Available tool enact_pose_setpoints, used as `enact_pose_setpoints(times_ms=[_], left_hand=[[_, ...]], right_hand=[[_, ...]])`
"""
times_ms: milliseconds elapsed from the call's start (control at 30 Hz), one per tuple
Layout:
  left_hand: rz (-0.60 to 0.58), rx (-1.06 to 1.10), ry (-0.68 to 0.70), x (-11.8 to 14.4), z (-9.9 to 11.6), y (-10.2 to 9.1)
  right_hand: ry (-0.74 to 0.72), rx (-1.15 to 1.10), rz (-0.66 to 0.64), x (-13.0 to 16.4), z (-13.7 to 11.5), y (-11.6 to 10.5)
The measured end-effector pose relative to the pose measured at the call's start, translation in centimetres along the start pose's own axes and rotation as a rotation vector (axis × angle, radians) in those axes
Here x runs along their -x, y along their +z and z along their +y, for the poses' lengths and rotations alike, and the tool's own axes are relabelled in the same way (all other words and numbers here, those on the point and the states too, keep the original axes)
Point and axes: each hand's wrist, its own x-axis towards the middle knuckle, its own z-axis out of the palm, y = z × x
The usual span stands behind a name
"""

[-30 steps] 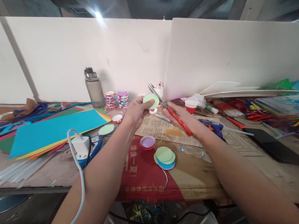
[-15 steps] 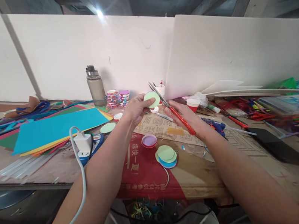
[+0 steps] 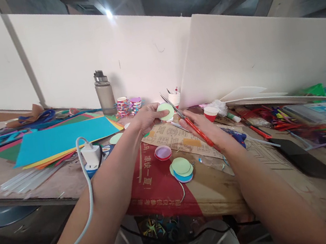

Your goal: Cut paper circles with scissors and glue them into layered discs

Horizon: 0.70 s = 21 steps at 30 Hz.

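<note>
1. A pale green paper disc (image 3: pixel 166 111) is being pinched at its left rim by the fingertips of the left hand (image 3: pixel 146 118), above the middle of the table (image 3: pixel 67 180) and towards its far edge. The disc is being held clear of the surface, so that its free right rim is being presented to the blades.
2. Red-handled scissors (image 3: pixel 188 123) are being gripped by the closed right hand (image 3: pixel 204 130). The blades are being held slightly parted, tips angled up and away, just beside the disc's right rim; contact cannot be confirmed.
3. A stack of cut discs (image 3: pixel 182 169) is being kept directly below the hands, near the front edge, on flattened cardboard (image 3: pixel 160 184) that is serving as a work mat.
4. A small red-rimmed lid (image 3: pixel 163 153) is lying just beside that stack.
5. Coloured paper sheets (image 3: pixel 63 139) are being kept towards the left edge, well apart from the cutting.
6. A water bottle (image 3: pixel 104 93) is standing upright at the far edge.
</note>
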Motion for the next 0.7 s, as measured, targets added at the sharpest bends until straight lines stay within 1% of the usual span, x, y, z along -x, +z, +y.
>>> enact_pose_setpoints(times_ms=[233,400,533,700], left_hand=[[-0.001,-0.035,-0.010,0.1,0.2,0.1],[-0.007,-0.054,-0.010,0.0,0.2,-0.3],[-0.024,-0.095,-0.014,0.0,0.0,-0.7],[-0.057,-0.101,-0.017,0.2,0.1,-0.7]], right_hand=[[0.033,0.067,-0.039,-0.1,-0.4,-0.3],[-0.006,0.034,-0.060,-0.1,-1.1,-1.0],[-0.010,0.032,-0.077,-0.1,-1.4,-1.3],[0.029,0.033,-0.119,0.1,-1.7,-1.8]])
